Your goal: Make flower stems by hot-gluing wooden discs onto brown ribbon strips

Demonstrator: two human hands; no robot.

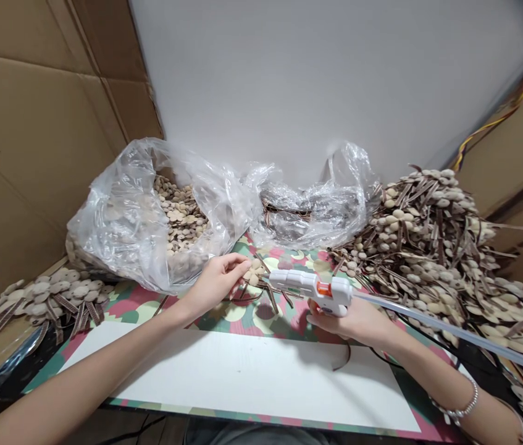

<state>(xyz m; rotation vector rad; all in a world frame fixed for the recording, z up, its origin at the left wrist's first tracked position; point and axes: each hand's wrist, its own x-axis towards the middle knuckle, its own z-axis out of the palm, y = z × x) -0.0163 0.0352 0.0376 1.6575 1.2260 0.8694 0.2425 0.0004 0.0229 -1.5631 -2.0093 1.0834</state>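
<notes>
"Two bare hands were at work beyond the white sheet (pixel 242 377). What did the left hand (pixel 219 278) have?"

"Its fingertips were pressed together on the edge of a beige padded piece (pixel 254 272), just past the sheet's far edge. Narrow striped ribbons (pixel 273 300) lay about it on the patterned cover (pixel 238 321)."

"And the right hand (pixel 349 321)?"

"Its fingers were wrapped around the handle of a white glue gun (pixel 293 282), beyond the sheet and toward its right end. The nozzle pointed left, at the padded piece; I couldn't tell whether the two touched. A long glue stick (pixel 428 322) ran from the gun's back out past the sheet's right side."

"What else was around?"

"Well beyond the sheet, toward its left, an open plastic bag (pixel 113 216) held many beige pieces. A second bag (pixel 347 185), crumpled, sat beyond the sheet's middle. Left of the sheet lay a small ribboned pile (pixel 48 293); beyond its right end rose a far larger heap (pixel 441 247)."
</notes>
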